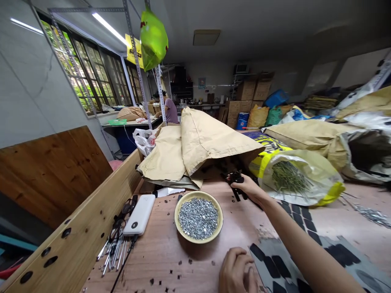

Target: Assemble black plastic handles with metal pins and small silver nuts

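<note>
Nearest the camera, the left hand (233,270) rests low by the desk's (165,252) front, its fingers curled; whether they hold anything I cannot tell. Beyond it, the right hand (248,186) is closed around a cluster of small, flat black pieces (236,178) just at the open mouth of a large tan paper sack (218,136), where more dark shapes lie in shadow.

For a clean lift, a gathering grip seems better than a hard pinch: the pieces look thin and loose, so stray ones could slip between the fingers. The wrist would do well to clear the sack's drooping lip before turning. A low path to the right of the round cream-yellow bowl (198,241), filled with small silver metal pieces (198,217), looks safest, since a knock could spill them.
</note>
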`<state>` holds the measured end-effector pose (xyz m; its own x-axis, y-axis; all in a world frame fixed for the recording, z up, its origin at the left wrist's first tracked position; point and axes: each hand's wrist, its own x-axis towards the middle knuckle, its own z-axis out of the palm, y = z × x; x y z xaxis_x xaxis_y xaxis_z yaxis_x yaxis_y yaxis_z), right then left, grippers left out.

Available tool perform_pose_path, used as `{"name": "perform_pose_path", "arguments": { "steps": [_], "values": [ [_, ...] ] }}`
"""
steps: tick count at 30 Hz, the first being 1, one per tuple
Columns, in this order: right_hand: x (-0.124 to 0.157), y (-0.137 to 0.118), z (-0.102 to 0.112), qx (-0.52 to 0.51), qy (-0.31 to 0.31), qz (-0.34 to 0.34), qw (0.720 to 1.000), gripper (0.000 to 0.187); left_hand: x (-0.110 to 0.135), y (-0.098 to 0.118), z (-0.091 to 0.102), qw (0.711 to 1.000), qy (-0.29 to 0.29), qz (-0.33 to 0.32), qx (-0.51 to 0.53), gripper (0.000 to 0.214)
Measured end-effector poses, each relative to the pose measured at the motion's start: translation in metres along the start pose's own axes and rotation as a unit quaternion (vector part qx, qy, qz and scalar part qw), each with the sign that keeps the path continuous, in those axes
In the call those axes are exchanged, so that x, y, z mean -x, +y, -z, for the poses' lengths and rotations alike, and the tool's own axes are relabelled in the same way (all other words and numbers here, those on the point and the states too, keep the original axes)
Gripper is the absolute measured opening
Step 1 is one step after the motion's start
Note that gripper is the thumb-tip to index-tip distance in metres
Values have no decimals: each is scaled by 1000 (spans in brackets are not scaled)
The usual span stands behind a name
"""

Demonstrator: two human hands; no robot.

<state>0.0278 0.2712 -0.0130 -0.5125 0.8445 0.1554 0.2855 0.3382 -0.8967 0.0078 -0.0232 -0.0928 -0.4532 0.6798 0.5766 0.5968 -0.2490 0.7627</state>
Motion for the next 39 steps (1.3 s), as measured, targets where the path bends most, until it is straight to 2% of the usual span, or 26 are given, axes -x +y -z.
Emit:
{"name": "perform_pose_path", "arguments": {
  "steps": [3, 5, 6, 8, 13, 16, 19, 21, 24, 26, 27, 29, 32, 36, 39],
  "values": [
    [16, 8, 52, 80, 64, -30, 994, 31, -3, 7, 4, 999, -40, 22, -9, 31],
    [19, 14, 70, 147, 92, -53, 983, 34, -4, 12, 6, 997, -68, 38, -11, 31],
    [21, 17, 72, 178, 96, -61, 977, 37, -5, 15, 7, 996, -77, 45, -12, 31],
    [23, 22, 62, 231, 84, -72, 967, 39, -7, 20, 10, 995, -82, 58, -8, 29],
    [44, 30, 20, 316, 45, -62, 946, 44, -14, 32, 27, 992, -105, 74, 10, 26],
    [62, 31, 18, 331, 47, -47, 941, 46, -14, 36, 36, 991, -95, 88, 17, 24],
    [79, 29, 24, 310, 48, -18, 949, 46, -16, 37, 38, 986, -78, 136, 64, 24],
    [98, 23, 23, 254, 48, 20, 966, 43, -24, 36, 35, 973, -73, 182, 121, 30],
    [139, 10, 9, 42, 54, 64, 996, 44, -45, 33, 26, 953, -106, 200, 200, 76],
    [169, 1, -4, -103, 64, 74, 990, 55, -59, 30, 19, 943, -143, 200, 225, 105],
    [183, -3, -9, -145, 62, 80, 984, 60, -64, 28, 16, 936, -159, 208, 234, 110],
    [204, -6, -17, -183, 35, 105, 977, 69, -69, 24, 13, 918, -193, 230, 261, 103],
    [221, -3, -16, -186, -20, 126, 974, 72, -64, 20, 12, 889, -226, 254, 308, 86],
    [232, 4, -7, -170, -19, 111, 979, 83, -54, 18, 16, 893, -218, 228, 320, 80],
    [237, 5, -3, -163, -29, 88, 982, 89, -55, 17, 19, 894, -255, 205, 307, 86]
  ]
}}
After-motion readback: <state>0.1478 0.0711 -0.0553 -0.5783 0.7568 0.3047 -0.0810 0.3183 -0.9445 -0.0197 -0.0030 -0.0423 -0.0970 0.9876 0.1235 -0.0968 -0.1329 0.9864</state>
